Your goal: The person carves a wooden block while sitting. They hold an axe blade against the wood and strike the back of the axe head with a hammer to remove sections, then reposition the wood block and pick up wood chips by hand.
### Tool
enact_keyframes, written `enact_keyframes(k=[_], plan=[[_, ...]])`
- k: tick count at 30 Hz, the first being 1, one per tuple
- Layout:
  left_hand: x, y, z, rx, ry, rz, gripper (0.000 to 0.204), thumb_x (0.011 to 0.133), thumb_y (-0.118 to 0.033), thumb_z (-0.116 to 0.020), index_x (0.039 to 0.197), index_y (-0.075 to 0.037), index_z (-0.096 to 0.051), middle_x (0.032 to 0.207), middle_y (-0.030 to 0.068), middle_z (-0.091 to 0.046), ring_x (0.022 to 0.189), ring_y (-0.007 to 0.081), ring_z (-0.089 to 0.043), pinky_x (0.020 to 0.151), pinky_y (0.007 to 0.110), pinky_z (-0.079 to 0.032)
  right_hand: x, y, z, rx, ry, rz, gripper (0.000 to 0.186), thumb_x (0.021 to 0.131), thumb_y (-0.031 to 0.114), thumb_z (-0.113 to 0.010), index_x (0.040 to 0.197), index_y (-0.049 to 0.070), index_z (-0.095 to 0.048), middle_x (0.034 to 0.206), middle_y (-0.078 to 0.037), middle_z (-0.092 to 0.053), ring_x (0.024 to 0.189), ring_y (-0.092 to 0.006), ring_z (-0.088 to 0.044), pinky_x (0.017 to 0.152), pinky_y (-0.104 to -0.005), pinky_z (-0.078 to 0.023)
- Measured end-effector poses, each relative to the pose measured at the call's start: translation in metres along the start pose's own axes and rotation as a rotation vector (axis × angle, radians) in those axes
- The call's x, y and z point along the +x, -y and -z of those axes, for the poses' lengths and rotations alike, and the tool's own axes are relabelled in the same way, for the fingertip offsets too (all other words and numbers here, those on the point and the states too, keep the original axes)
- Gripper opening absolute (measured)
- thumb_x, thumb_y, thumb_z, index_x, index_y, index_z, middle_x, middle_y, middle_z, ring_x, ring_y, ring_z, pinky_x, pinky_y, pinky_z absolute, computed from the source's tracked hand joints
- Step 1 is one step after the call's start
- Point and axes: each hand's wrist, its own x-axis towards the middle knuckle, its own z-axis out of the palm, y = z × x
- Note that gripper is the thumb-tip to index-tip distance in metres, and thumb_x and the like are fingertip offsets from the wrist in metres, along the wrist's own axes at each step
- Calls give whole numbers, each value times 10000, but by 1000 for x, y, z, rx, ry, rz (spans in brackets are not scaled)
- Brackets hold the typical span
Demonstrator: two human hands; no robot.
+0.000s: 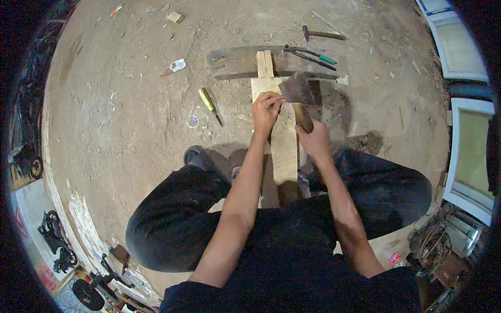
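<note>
A pale wooden plank (285, 151) runs away from me between my knees, its far end narrowing to a split tongue (264, 63). That end rests over a weathered board (229, 61) lying crosswise on the ground. My right hand (316, 139) is wrapped round the wooden handle of a hatchet (297, 88), whose broad dark head is raised by the plank's right edge. Over the plank, my left hand (267, 108) is closed in a pinch close to the hatchet head. Whatever small thing its fingertips hold is too small to name.
Pincers (312, 56) with a green grip lie across the crosswise board. Beyond them is a hammer (323, 35). A yellow-handled chisel (210, 106) lies left of the plank. A wood offcut (176, 17) sits far off; window frames (471, 156) stand along the right.
</note>
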Motion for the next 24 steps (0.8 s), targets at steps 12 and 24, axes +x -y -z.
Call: enact_keyframes(k=[12,24], plan=[[-2,-2,-3,47,8,2,104,777,-40,-742,872,-68,-770,882,81,-701,877,261,-649,783,374,-523,11,-31,-6,-17,109,-81,319,813,231,-724,1006,-19,-680,832,-188,-697,749,-316,-680,706,-397,-522],[-3,2,-2,-25,16,37,119,767,-8,-761,879,-44,-775,861,82,-691,861,255,-633,757,368,-529,10,-20,-1,-24,-29,34,279,818,237,-728,864,-29,-660,714,-175,-662,654,-288,-656,631,-412,-501]])
